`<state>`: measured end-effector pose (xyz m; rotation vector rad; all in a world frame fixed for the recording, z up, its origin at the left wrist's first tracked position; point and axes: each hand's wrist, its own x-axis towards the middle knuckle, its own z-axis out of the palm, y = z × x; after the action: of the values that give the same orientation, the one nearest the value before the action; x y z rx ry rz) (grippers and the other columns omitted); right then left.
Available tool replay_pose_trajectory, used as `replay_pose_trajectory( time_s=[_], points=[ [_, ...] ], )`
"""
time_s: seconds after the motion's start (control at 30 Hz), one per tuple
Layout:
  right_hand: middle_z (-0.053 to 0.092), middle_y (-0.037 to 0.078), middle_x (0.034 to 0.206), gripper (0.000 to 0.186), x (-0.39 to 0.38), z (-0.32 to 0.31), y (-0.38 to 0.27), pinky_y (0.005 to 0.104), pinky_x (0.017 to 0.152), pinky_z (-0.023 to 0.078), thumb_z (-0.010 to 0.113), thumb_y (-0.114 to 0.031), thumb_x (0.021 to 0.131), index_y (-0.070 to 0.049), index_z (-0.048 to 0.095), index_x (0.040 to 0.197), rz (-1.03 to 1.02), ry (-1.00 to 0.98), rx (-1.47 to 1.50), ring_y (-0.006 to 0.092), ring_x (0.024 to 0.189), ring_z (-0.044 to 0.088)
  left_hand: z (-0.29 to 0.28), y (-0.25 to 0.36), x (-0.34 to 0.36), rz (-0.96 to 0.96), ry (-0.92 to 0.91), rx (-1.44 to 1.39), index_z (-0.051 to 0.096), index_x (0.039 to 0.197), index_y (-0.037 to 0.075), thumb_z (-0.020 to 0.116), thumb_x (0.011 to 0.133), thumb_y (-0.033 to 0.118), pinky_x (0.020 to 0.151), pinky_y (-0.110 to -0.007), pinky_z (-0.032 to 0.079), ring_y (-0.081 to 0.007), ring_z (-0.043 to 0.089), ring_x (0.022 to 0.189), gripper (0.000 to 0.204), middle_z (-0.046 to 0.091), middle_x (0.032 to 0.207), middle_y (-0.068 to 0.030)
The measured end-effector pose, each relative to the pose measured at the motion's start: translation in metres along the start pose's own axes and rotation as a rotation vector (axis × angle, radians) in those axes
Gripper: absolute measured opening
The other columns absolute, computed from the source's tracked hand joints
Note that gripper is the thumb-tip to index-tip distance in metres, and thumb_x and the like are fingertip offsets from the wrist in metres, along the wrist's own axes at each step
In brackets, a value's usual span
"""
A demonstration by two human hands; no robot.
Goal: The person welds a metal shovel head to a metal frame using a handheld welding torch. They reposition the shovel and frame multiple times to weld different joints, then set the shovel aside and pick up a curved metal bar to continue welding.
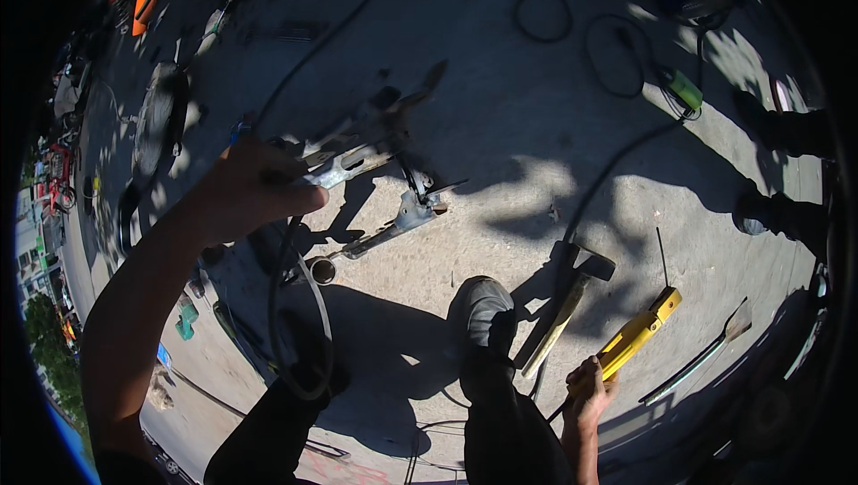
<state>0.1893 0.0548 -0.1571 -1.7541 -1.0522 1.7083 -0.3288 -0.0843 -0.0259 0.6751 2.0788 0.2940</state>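
Observation:
My left hand (pixel 255 185) is closed on one end of a metal frame (pixel 344 168). The frame has slotted flat bars, brackets and a round tube end (pixel 322 269), and it stands over the concrete between me and the far ground. Low on the right, my right hand (pixel 590 389) is wrapped round the handle of a yellow welding electrode holder (pixel 636 333). A thin electrode (pixel 662 257) sticks up from its jaw, well apart from the frame. Beside the holder lies a hammer (pixel 556 326) with a pale handle and dark head.
A long tool with a flat blade (pixel 702 362) lies right of the holder. Dark cables (pixel 617 159) cross the ground, near a green corded tool (pixel 684 90). Another person's legs (pixel 786 217) are at the right edge. My shoe (pixel 487 311) is close to the hammer.

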Motion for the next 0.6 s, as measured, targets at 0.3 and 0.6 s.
replay_pose_trajectory(
  time_s=[0.3, 0.6],
  points=[
    [0.054, 0.002, 0.069, 0.015, -0.002, -0.005, -0.014, 0.0237, 0.044, 0.042, 0.064, -0.013, 0.096, -0.007, 0.053, 0.102, -0.069, 0.051, -0.121, 0.0115, 0.049, 0.051, 0.056, -0.116, -0.014, 0.074, 0.058, -0.194, 0.072, 0.095, 0.001, 0.078, 0.082, 0.042, 0.059, -0.03, 0.044, -0.012, 0.059, 0.065, 0.044, 0.062, 0.068, -0.0045],
    [0.053, 0.002, 0.067, 0.015, -0.007, 0.01, -0.031, 0.0244, 0.045, 0.042, 0.063, -0.01, 0.093, -0.004, 0.055, 0.105, -0.131, 0.061, -0.292, 0.012, 0.05, 0.051, 0.099, -0.163, -0.006, 0.118, 0.257, -0.378, 0.063, 0.12, -0.015, 0.084, 0.073, 0.048, 0.093, -0.043, 0.053, -0.0378, 0.067, 0.107, 0.081, 0.067, 0.111, -0.0336]
  ],
)
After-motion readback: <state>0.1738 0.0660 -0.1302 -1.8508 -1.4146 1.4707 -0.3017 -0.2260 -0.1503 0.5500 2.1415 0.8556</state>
